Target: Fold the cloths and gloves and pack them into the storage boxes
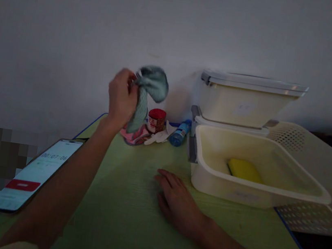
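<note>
Raised in front of the wall, my left hand (122, 98) is closed on a green cloth (155, 82). The cloth is pinched at its middle; one part droops down and another flares out to the right, slightly blurred. My right hand (176, 198) lies low on the green table (118, 200), its fingers stretched out and nothing in them. Close to it on the right stands an open cream bin (222, 186) with a yellow sponge-like block (244, 169) inside. Behind the cloth, a pink cloth (136, 136) lies on the table.
At the back are a red-lidded jar (156, 121), a flat white item (162, 135) and a tilted blue bottle (179, 133). A lidded bin (243, 104) is stacked behind the open one. A perforated white basket (319, 152) sits right; a phone (34, 172) stands left.
</note>
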`<state>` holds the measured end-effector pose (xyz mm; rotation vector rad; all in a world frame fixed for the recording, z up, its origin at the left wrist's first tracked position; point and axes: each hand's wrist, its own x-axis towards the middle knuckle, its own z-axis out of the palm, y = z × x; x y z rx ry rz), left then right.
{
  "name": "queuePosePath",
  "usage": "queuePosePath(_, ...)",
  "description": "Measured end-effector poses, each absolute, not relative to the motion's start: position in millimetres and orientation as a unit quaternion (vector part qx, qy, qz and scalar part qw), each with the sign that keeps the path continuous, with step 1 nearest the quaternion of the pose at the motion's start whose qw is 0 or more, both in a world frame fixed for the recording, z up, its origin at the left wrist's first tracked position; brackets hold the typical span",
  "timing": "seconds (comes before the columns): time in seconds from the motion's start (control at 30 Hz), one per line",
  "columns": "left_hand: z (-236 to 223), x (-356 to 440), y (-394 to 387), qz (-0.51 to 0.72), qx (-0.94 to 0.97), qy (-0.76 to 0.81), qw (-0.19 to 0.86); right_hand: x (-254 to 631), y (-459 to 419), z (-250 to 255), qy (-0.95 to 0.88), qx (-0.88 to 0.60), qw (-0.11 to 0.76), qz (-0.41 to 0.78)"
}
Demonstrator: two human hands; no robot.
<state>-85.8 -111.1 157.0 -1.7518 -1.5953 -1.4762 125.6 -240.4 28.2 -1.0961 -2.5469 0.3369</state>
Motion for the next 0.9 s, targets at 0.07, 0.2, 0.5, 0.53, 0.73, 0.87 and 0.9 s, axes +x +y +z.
queuePosePath(0.07, 173, -75, -105, -0.625, -0.578, -0.490, 0.189, 126, -240, 28, -0.897, -0.387, 0.176, 0.122)
queuePosePath(0.2, 164, -53, -89, -0.393, -0.734, -0.538, 0.134, 127, -240, 28, -0.899, -0.385, 0.173, 0.118)
queuePosePath(0.5, 72, -42, -96, -0.132, -0.839, -0.527, 0.024, 127, -240, 30, -0.906, -0.371, 0.170, 0.112)
queuePosePath(0.53, 66, -42, -97, -0.125, -0.838, -0.531, 0.017, 127, -240, 30, -0.906, -0.371, 0.168, 0.112)
queuePosePath(0.73, 73, -48, -98, -0.185, -0.812, -0.554, -0.008, 127, -239, 31, -0.905, -0.376, 0.157, 0.124)
queuePosePath(0.87, 105, -59, -104, -0.249, -0.796, -0.550, -0.040, 128, -240, 30, -0.894, -0.385, 0.168, 0.153)
queuePosePath(0.9, 112, -62, -109, -0.258, -0.797, -0.544, -0.054, 128, -240, 29, -0.888, -0.392, 0.176, 0.166)
